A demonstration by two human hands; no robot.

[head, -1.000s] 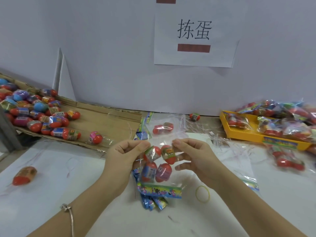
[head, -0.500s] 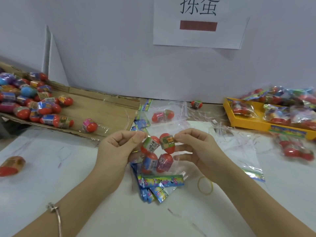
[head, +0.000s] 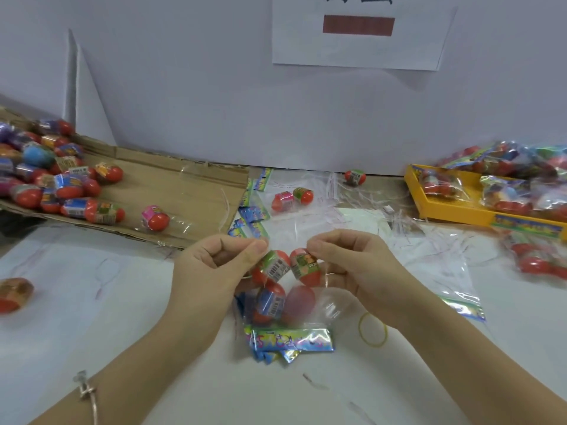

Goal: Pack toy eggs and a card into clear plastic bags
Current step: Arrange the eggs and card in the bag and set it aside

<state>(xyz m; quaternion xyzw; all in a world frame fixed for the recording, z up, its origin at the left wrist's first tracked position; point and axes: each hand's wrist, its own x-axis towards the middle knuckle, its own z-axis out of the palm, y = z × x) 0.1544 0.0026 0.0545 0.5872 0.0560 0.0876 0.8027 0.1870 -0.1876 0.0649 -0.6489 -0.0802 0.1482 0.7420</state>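
Fingers point(head: 257, 247) pinch the clear bag's point(head: 333, 306) top edge (eggs point(head: 303, 268) inside).

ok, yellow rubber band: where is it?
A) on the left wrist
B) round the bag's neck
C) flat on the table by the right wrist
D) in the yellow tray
C: the rubber band lies flat on the table just below the right hand, not round the bag, which that hand and the left hand pinch at its top.
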